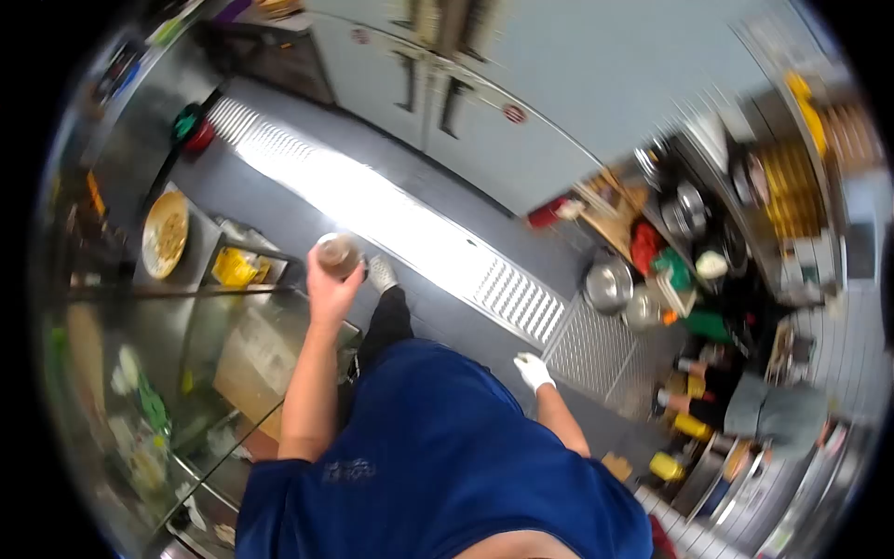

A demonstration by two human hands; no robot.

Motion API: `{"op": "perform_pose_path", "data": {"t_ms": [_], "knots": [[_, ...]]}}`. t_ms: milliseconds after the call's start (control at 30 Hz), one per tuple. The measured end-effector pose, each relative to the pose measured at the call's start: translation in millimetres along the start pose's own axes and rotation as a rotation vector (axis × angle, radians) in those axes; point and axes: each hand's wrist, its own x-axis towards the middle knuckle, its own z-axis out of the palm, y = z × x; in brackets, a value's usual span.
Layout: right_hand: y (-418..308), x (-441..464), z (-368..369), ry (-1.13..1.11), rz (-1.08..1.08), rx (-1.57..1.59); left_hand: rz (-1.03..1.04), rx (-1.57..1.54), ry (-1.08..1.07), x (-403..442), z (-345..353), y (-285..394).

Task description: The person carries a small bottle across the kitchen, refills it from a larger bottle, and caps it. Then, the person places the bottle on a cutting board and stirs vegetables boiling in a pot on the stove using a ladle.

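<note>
My left hand is bare and closed around a small round jar with a brownish look, raised in front of me at the left. Lower down at the right hangs my right hand in a white glove, away from any surface; its fingers are too blurred to make out. Left of the jar, a plate of food rests on a steel counter, and a yellow packet lies beside it.
A metal floor grate runs diagonally past my foot. Light-coloured cabinet doors stand ahead. Shelves at the right hold metal pots and several containers. Another person in grey is at the far right. A glass-like counter borders my left side.
</note>
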Motion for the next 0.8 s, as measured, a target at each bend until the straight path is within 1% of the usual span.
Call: {"op": "perform_pose_path", "data": {"t_ms": [33,67,100,133,167,233,267,400,500,533,600,633,700,767,800], "knots": [[-15,8,-2,-0.009,-0.009,-0.002,0.006,-0.059,0.005,25,-1,-15],[-35,14,-9,-0.009,-0.001,0.012,-0.051,0.014,0.001,46,-6,-1],[-51,18,-15,-0.006,0.010,0.029,-0.044,0.060,-0.005,71,-10,-13],[-45,39,-13,0.000,-0.003,-0.029,-0.012,0.127,0.001,96,-15,-22],[19,85,10,0.069,-0.246,-0.325,0.030,0.132,0.005,121,-18,-30],[24,114,11,-0.040,-0.264,-0.702,-0.011,0.045,-0.037,169,-33,-10],[3,119,1,-0.076,-0.239,-0.705,-0.005,0.053,-0.042,191,-42,-5],[-119,168,-54,-0.110,-0.207,-0.652,0.058,0.021,-0.054,273,-70,-7],[-203,227,-85,-0.048,-0.291,-0.632,0.005,0.052,-0.001,325,-91,-14],[-229,251,-93,-0.014,-0.335,-0.631,-0.015,0.016,0.002,342,-99,-18],[-286,307,-105,0.026,-0.386,-0.539,-0.033,-0.001,0.053,376,-116,-23],[-317,335,-109,-0.022,-0.336,-0.354,-0.040,-0.011,0.073,394,-124,-23],[-451,346,-122,-0.071,-0.088,-0.135,-0.051,0.048,0.144,426,-142,-30],[-489,432,-101,-0.026,-0.056,0.061,-0.070,0.073,0.221,457,-162,-51],[-542,450,-102,-0.035,-0.137,-0.098,-0.115,0.050,0.252,473,-174,-50]]}}
